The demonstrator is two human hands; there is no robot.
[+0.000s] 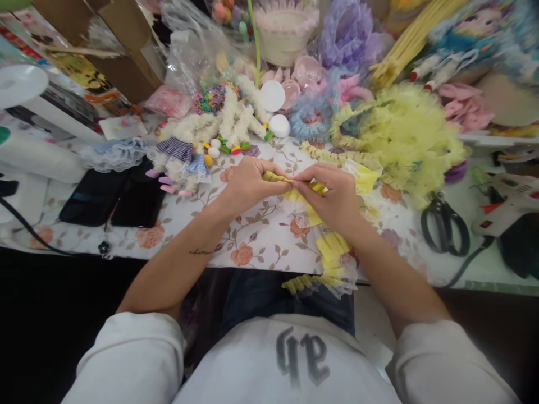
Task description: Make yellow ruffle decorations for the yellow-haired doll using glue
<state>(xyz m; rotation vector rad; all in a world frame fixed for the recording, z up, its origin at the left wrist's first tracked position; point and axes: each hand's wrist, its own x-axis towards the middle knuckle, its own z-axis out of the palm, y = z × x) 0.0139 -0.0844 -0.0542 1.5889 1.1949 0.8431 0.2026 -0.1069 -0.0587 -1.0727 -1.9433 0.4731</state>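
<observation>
My left hand (256, 180) and my right hand (330, 193) meet over the front of the table, fingertips almost touching. Between them they pinch a yellow ruffled ribbon with white lace edging (332, 245). A folded bit of it pokes out of the left fingers. From the right fingers the strip trails down past the table edge onto the lap. More of the yellow and white lace lies right of the right hand. Small knitted dolls in checked skirts (177, 151) rest beyond the left hand. Exactly what the fingertips press together is hidden.
Black scissors (445, 224) and a glue gun (507, 205) lie at the right. Two dark phones (138, 196) are at the left. A pile of yellow tulle (410, 134), white discs (273, 96), a blue ruffle (311, 115) and a cream basket (284, 36) crowd the back.
</observation>
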